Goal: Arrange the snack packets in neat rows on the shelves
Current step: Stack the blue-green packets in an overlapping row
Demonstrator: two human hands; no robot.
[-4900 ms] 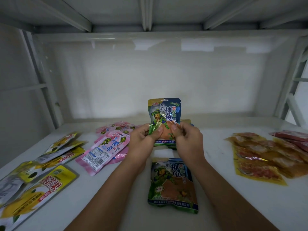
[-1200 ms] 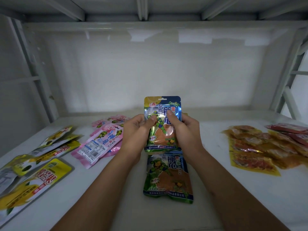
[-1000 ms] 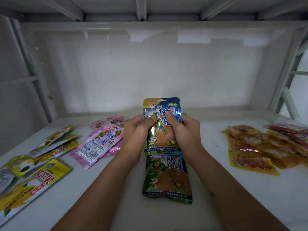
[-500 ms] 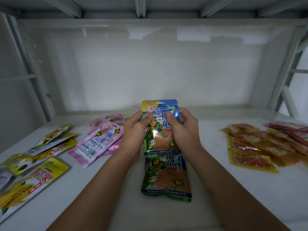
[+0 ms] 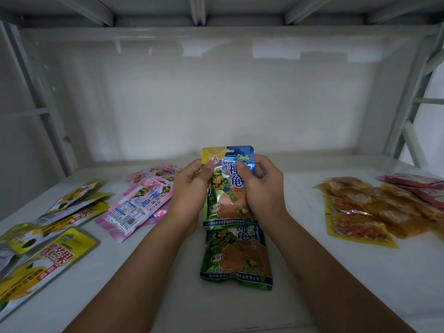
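Turtle packet (image 5: 224, 186) between both hands, pink packets (image 5: 141, 200) perhaps stacked alongside.

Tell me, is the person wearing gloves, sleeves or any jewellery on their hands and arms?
No. Both the left hand and the right hand are bare, with no gloves, rings, watch or bracelet showing. The forearms are uncovered too; no sleeve reaches into view. Fingernails look short and unpainted.
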